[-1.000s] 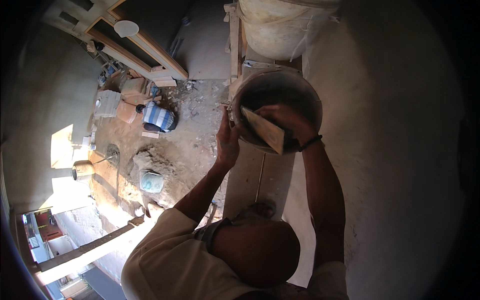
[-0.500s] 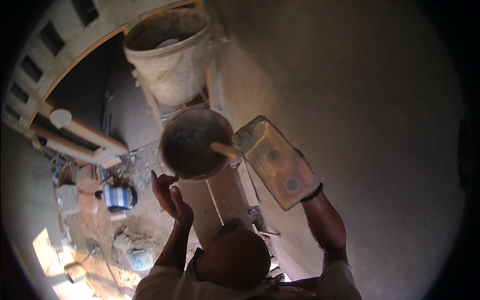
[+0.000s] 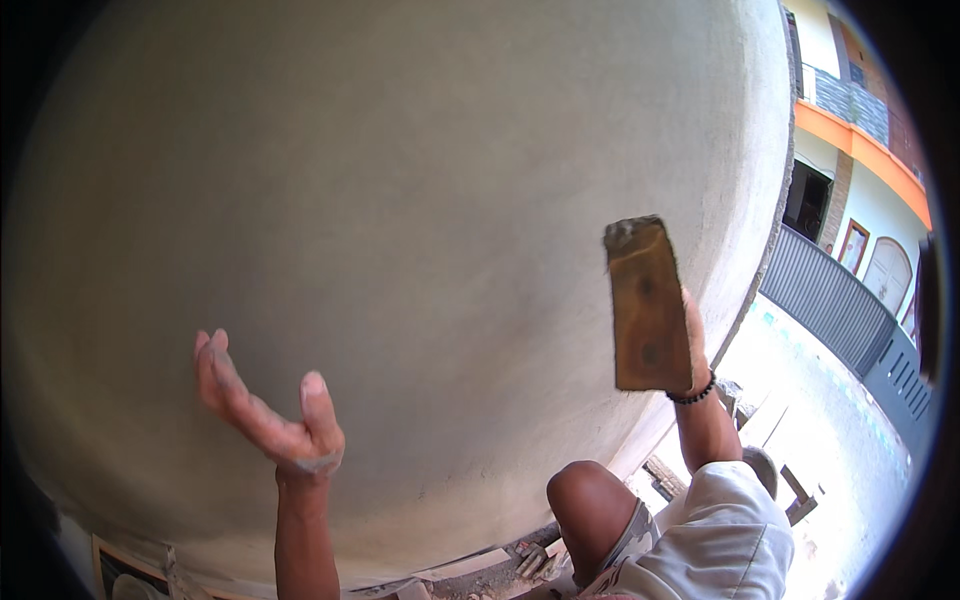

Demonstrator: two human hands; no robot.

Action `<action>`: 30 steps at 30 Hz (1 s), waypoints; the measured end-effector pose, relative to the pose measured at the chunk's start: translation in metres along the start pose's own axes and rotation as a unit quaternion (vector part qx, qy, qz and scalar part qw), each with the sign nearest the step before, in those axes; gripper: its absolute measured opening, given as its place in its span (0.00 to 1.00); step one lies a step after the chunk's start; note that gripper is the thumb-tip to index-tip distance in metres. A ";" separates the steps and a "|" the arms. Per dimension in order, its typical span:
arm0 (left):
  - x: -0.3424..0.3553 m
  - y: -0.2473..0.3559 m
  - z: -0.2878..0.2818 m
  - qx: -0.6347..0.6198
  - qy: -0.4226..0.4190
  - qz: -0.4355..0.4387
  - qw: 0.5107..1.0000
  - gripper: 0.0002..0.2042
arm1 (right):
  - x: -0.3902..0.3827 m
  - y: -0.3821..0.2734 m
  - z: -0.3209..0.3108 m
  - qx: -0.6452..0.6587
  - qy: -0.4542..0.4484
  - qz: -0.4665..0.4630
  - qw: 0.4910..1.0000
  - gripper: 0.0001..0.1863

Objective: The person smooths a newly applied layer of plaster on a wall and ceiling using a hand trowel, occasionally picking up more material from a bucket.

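A brown rectangular board (image 3: 650,310) is held up at right of centre, in front of the plastered wall, its broad face turned toward the camera. Two dark round spots sit one above the other on that face, with a paler yellowish streak near the top; these look like stains rather than lettering. A rough grey crust covers the board's upper end. Whether the board touches the wall cannot be told.

The right hand (image 3: 695,332) is clamped on the board from behind; the board hides most of the fingers. A black beaded bracelet (image 3: 696,392) circles that wrist. The left hand (image 3: 275,430) is well apart from the right, raised and holding nothing, fingers curved upward and thumb spread away, with a grey smear at the wrist.

Behind both hands spreads the smooth grey wall (image 3: 400,200). Below the board are a bent knee (image 3: 588,505) and a pale sleeve (image 3: 735,525). Rubble (image 3: 530,562) lies along the lower edge. Past the wall's right edge, in bright light, stand a grey ribbed fence (image 3: 830,300) and a building with an orange band (image 3: 865,150).
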State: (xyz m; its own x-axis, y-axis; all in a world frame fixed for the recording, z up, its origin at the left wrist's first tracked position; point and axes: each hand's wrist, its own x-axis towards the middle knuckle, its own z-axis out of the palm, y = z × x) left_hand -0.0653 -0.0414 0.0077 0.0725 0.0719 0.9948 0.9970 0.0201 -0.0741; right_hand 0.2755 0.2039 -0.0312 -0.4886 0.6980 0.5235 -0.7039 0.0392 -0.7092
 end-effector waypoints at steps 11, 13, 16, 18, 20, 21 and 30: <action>0.037 0.030 0.127 0.043 0.024 -0.055 0.997 0.41 | 0.158 -0.145 -0.030 -0.710 0.145 -0.350 0.593 0.21; 0.037 0.027 0.133 0.046 0.044 -0.042 0.997 0.42 | 0.173 -0.137 -0.017 -0.736 0.138 -0.350 0.563 0.21; 0.034 0.031 0.150 0.019 0.056 -0.027 0.998 0.42 | 0.140 -0.103 -0.045 -0.768 0.137 -0.290 0.554 0.22; 0.033 0.036 0.152 0.029 0.049 -0.027 0.998 0.42 | 0.109 -0.094 -0.067 -0.784 0.102 -0.230 0.567 0.22; 0.035 0.039 0.147 0.037 0.038 -0.062 0.997 0.42 | 0.103 -0.110 -0.071 -0.778 0.089 -0.221 0.581 0.22; 0.033 0.043 0.153 0.030 0.033 -0.082 0.996 0.41 | 0.105 -0.131 -0.070 -0.773 0.099 -0.230 0.583 0.22; 0.034 0.048 0.157 0.041 0.036 -0.091 0.994 0.41 | 0.155 -0.164 -0.043 -0.781 0.096 -0.202 0.584 0.23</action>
State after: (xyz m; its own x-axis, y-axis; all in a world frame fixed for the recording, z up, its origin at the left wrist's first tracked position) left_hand -0.0187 0.1188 0.0268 -0.1041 -0.0112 0.9945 0.9887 0.1073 0.1047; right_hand 0.3374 0.3370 0.1459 -0.2727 0.4683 0.8404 0.6594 0.7270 -0.1911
